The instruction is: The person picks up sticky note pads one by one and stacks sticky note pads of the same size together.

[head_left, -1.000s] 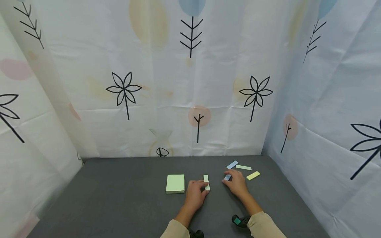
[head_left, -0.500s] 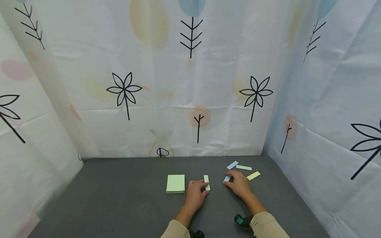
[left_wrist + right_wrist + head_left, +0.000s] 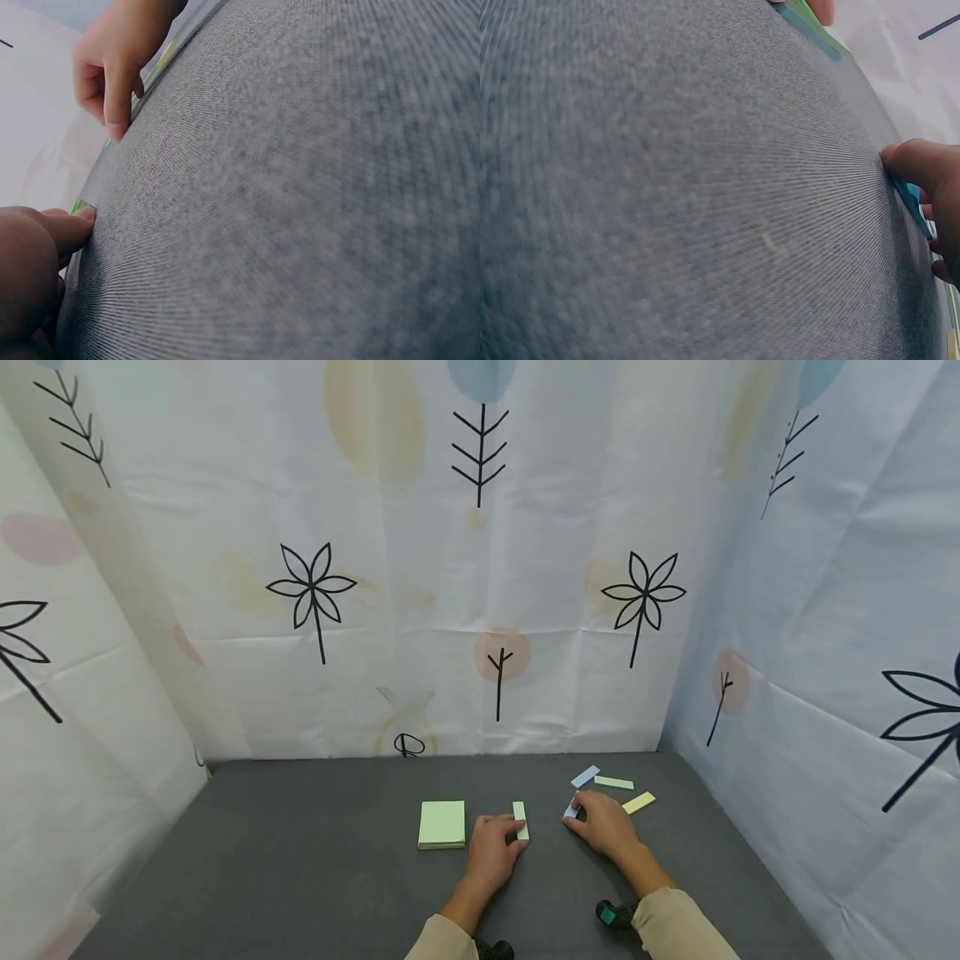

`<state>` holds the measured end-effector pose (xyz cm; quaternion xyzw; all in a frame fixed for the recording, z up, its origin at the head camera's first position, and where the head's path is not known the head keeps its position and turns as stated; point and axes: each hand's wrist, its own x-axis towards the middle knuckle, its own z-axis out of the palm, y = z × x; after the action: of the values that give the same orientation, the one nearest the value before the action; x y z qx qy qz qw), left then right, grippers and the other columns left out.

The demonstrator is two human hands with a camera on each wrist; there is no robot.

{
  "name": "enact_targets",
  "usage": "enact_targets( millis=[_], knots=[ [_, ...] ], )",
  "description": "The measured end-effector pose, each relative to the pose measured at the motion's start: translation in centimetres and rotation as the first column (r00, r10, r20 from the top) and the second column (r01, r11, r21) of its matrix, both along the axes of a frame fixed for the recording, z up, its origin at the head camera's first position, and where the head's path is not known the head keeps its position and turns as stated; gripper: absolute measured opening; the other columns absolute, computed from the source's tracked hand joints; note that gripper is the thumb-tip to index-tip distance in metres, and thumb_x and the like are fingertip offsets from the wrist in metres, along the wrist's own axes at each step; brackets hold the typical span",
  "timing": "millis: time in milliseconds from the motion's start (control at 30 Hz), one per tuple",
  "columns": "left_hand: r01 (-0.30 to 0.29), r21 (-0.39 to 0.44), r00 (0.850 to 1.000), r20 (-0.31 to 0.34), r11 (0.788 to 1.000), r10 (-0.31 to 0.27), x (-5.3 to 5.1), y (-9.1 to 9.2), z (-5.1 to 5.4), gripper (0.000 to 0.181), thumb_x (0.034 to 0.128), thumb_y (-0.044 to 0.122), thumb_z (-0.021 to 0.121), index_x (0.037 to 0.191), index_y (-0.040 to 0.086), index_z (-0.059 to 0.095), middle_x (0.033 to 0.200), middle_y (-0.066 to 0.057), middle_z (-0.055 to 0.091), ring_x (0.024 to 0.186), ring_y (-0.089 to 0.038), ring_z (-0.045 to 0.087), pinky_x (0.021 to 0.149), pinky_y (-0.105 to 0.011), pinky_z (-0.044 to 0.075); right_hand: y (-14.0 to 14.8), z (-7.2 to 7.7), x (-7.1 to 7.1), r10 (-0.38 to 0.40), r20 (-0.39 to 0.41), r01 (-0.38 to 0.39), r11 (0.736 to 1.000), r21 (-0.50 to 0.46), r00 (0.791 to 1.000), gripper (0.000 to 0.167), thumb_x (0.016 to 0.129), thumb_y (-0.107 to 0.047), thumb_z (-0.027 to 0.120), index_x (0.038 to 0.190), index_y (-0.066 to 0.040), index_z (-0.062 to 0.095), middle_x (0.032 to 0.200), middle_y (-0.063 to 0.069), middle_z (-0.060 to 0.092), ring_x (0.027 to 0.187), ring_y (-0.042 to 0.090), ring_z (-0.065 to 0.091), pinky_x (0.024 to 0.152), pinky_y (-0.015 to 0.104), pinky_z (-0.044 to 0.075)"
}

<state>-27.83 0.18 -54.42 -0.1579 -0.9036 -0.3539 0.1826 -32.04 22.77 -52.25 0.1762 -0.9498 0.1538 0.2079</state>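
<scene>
My left hand (image 3: pixel 491 847) holds a narrow pale green sticky-note pad (image 3: pixel 519 811) between thumb and fingers, upright on the table. Seen from the right wrist, that green pad lies against a blue layer (image 3: pixel 810 30). My right hand (image 3: pixel 606 824) pinches a light blue sticky-note pad (image 3: pixel 572 810), its far end tipped up a little. Part of this blue pad is hidden behind the fingers; the right wrist view shows its edge (image 3: pixel 909 201) under the thumb. Left of my left hand lies a square light green sticky-note pad (image 3: pixel 442 824).
Beyond my right hand lie another blue strip (image 3: pixel 585 777), a pale green strip (image 3: pixel 614 782) and a yellow strip (image 3: pixel 640 802). White patterned cloth (image 3: pixel 420 693) hangs behind and along both sides of the dark grey table (image 3: pixel 322 860).
My right hand has shifted slightly to the right, and the blue pad in it now tilts upward. The left hand and its green pad stay in place.
</scene>
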Motion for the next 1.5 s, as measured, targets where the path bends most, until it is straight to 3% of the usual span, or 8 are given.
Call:
enact_targets(
  millis=[167,600,1033,1333,1500],
  knots=[
    [0.004,-0.001,1.000,0.008,1.000,-0.004,0.06,0.06,-0.06,0.030,0.0795,0.011,0.079,0.109,0.011,0.076,0.116,-0.006,0.068,0.100,-0.025,0.054,0.085,-0.041,0.047,0.06,0.17,0.03,0.018,-0.015,-0.017,0.999,0.039,1.000,0.027,0.075,-0.028,0.083,0.078,-0.014,0.060,0.070,-0.004,0.051,0.062,0.015,0.050,0.059,0.039,0.044],
    [-0.007,-0.009,1.000,-0.005,1.000,0.007,0.11,0.03,-0.07,0.029,0.0793,0.011,0.079,0.109,0.011,0.076,0.114,-0.006,0.069,0.101,-0.025,0.054,0.086,-0.040,0.047,0.42,-0.24,-0.33,0.021,0.002,-0.021,0.999,-0.040,1.000,0.024,0.079,-0.027,0.080,0.075,-0.018,0.059,0.072,-0.006,0.052,0.065,0.016,0.051,0.062,0.040,0.043],
    [-0.003,-0.012,1.000,0.001,1.000,0.003,0.06,0.04,0.06,0.030,0.0798,0.011,0.079,0.109,0.011,0.075,0.115,-0.007,0.068,0.101,-0.026,0.054,0.086,-0.042,0.047,0.44,-0.72,-0.01,0.009,-0.055,-0.014,0.995,-0.094,0.998,0.024,0.076,-0.026,0.083,0.080,-0.016,0.062,0.078,-0.005,0.058,0.071,0.017,0.055,0.066,0.041,0.046],
    [-0.007,-0.004,1.000,0.007,1.000,0.007,0.15,0.00,0.08,0.030,0.0792,0.010,0.079,0.109,0.011,0.076,0.115,-0.007,0.068,0.102,-0.026,0.054,0.086,-0.042,0.047,0.40,-0.66,0.14,0.015,-0.037,-0.019,0.993,-0.113,0.999,0.021,0.078,-0.025,0.081,0.084,-0.013,0.065,0.103,0.010,0.069,0.095,0.030,0.065,0.081,0.046,0.050],
    [-0.011,-0.006,1.000,0.007,1.000,0.011,0.12,0.02,0.07,0.030,0.0794,0.011,0.079,0.109,0.011,0.076,0.115,-0.007,0.068,0.102,-0.026,0.054,0.086,-0.042,0.047,0.43,-0.70,0.18,0.014,-0.030,-0.017,0.993,-0.115,0.999,0.021,0.078,-0.026,0.081,0.084,-0.013,0.065,0.107,0.011,0.069,0.099,0.031,0.064,0.084,0.047,0.049]
  ],
)
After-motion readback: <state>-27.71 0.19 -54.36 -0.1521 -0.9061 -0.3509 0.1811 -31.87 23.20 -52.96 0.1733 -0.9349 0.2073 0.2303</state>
